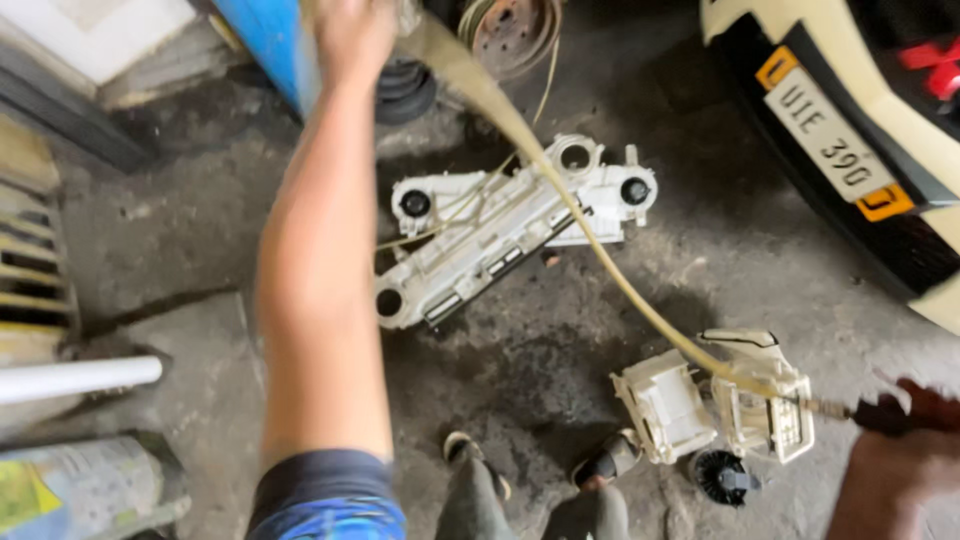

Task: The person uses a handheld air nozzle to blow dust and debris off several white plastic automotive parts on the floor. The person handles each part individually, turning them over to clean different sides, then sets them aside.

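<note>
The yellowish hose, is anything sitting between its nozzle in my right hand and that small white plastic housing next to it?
Nothing visible does. The right hand holds the nozzle at the end of the yellowish hose, and the metal tip already sits at the edge of the small white plastic housing. The black knob lies below it, out of the line.

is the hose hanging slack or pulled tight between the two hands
Fairly taut: the tan hose runs in one nearly straight diagonal from the raised left hand down to the right hand.
</note>
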